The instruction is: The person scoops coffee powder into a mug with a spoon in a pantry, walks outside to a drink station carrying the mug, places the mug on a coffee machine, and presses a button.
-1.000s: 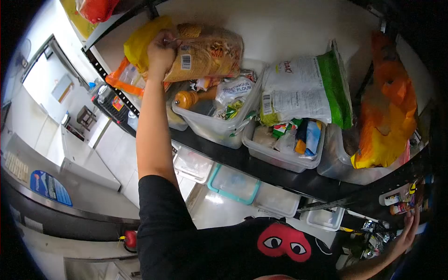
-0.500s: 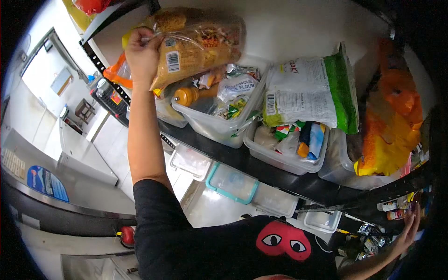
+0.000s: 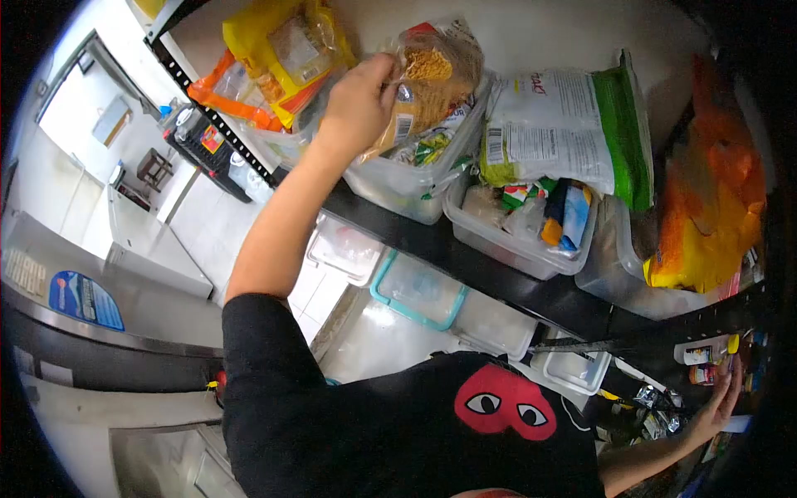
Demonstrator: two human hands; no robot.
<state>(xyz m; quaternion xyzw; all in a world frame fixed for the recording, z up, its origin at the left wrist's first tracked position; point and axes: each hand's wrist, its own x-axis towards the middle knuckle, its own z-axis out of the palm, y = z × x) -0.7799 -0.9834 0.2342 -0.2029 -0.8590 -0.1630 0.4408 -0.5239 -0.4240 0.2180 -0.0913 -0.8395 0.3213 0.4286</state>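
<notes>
Far left, the orange bag [image 3: 217, 90] and yellow bag [image 3: 264, 33] lean together at the shelf's end; both look slack, so a knock from the forearm could tip one over the edge. Left hand [image 3: 359, 108] has its fingers closed in a pinch on the near end of a clear bag of golden-brown crumbs [image 3: 425, 93], which sits over the first clear bin [image 3: 390, 192], hiding part of the packets inside. Risk: thin film, load hanging off one end, so it could tear or slip. Can't tell from here if the mouth is sealed; if not, crumbs could spill. That bin also sits right at the edge of the black shelf [image 3: 440, 247]; a snag could drag it off, onto the teal-rimmed box [image 3: 419, 290] below. Next, the big white-and-green bag [image 3: 548, 133] lies across the second bin [image 3: 515, 249], looks top-heavy, could slide if bumped. Orange-and-yellow bag [image 3: 706, 224] slumps over the far bin [image 3: 614, 270]. Far right, lower down, right hand [image 3: 712, 411] is loosely spread, fingers fairly straight, beside the yellow-capped bottle [image 3: 704, 352]; contact unclear. A careless shift there could topple it.
</notes>
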